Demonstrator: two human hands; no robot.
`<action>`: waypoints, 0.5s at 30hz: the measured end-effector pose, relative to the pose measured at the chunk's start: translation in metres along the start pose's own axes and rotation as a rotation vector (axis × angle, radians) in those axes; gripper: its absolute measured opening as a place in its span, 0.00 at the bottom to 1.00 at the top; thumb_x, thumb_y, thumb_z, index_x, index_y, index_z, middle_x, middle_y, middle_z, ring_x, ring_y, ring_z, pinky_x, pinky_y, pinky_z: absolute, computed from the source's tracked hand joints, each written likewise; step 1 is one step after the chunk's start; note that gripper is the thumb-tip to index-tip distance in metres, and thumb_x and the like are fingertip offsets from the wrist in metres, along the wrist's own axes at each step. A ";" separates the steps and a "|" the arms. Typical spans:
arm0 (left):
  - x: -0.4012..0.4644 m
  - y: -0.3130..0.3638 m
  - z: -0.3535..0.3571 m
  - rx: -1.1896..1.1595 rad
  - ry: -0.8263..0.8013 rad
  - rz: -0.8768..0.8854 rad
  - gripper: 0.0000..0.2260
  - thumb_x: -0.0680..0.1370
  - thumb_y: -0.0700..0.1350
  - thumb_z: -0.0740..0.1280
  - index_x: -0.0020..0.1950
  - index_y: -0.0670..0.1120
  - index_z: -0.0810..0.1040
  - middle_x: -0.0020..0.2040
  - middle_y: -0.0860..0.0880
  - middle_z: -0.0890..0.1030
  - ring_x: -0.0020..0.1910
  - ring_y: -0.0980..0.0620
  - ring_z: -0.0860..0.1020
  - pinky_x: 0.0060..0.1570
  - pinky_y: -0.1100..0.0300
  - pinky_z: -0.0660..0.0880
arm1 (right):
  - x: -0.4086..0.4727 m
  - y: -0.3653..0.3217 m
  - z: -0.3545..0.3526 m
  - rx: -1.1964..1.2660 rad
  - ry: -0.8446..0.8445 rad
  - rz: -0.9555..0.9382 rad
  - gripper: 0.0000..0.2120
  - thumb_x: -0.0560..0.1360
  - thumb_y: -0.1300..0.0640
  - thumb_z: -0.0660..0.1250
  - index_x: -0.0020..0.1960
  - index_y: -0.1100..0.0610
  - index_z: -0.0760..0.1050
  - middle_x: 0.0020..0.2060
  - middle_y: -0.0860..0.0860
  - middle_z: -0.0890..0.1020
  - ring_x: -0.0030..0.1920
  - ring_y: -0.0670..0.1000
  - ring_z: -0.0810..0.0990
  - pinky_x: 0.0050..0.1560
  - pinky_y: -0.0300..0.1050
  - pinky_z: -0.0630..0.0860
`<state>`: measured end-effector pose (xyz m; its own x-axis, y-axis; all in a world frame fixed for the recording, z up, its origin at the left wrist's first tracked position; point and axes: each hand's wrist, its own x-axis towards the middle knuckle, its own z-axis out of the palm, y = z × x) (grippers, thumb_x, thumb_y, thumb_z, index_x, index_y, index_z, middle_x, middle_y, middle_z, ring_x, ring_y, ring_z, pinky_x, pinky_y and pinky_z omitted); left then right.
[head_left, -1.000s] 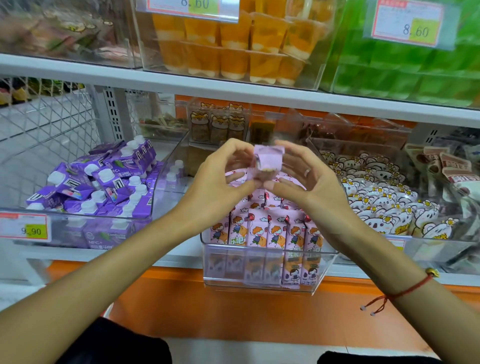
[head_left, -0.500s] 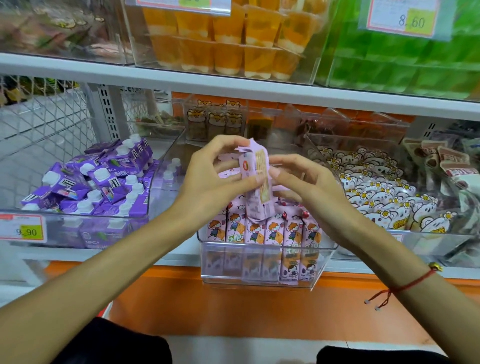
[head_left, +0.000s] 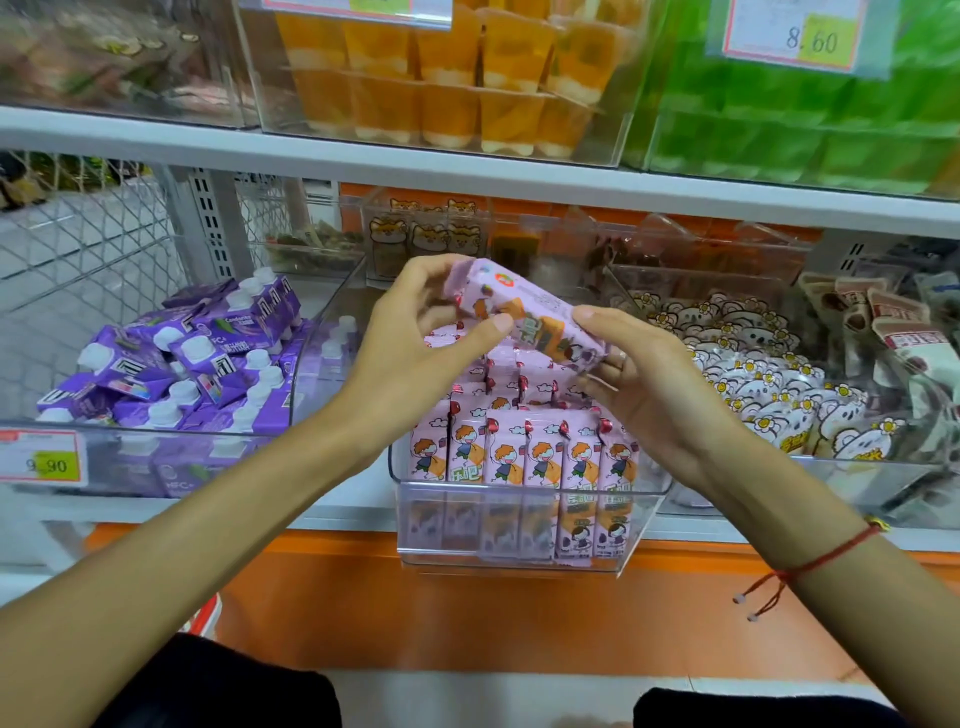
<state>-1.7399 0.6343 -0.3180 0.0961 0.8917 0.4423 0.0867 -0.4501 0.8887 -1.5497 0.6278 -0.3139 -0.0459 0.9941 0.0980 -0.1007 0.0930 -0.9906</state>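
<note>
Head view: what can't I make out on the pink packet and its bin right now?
- Pink packet, head view: both ends covered by the left hand and right hand; print blurred.
- Clear bin, head view: back rows hidden behind the hands and packet.
- Left price tag, head view: cut by the left frame edge.
- Top price tag, head view: cut by the top edge.

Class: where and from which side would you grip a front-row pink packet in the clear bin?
Pinch the top of a front-row packet from above, front and back. It stands upright, wedged between neighbours, and the bin wall covers its lower part, so only the top is free.
</note>
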 end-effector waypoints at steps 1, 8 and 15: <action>-0.001 0.001 0.001 0.015 -0.006 0.014 0.19 0.74 0.44 0.71 0.63 0.51 0.71 0.61 0.51 0.78 0.54 0.57 0.80 0.55 0.63 0.76 | 0.001 0.001 -0.001 0.016 0.000 0.027 0.05 0.76 0.56 0.66 0.44 0.52 0.81 0.40 0.47 0.83 0.42 0.46 0.78 0.48 0.39 0.74; 0.000 0.008 0.004 0.015 0.037 0.093 0.16 0.78 0.42 0.67 0.65 0.47 0.72 0.53 0.48 0.80 0.52 0.58 0.79 0.52 0.70 0.74 | -0.001 0.006 0.002 -0.295 -0.018 -0.161 0.16 0.69 0.46 0.71 0.53 0.52 0.81 0.49 0.46 0.84 0.47 0.43 0.81 0.48 0.35 0.76; 0.003 -0.002 -0.001 0.193 0.049 0.158 0.18 0.78 0.43 0.68 0.67 0.49 0.72 0.61 0.48 0.76 0.61 0.52 0.76 0.57 0.64 0.75 | -0.001 0.018 0.003 -0.876 0.080 -0.380 0.16 0.73 0.51 0.71 0.58 0.53 0.72 0.45 0.46 0.78 0.44 0.48 0.78 0.45 0.47 0.78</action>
<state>-1.7409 0.6383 -0.3186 0.0756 0.8085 0.5836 0.2627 -0.5808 0.7705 -1.5542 0.6282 -0.3318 -0.0924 0.8867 0.4530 0.6854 0.3866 -0.6171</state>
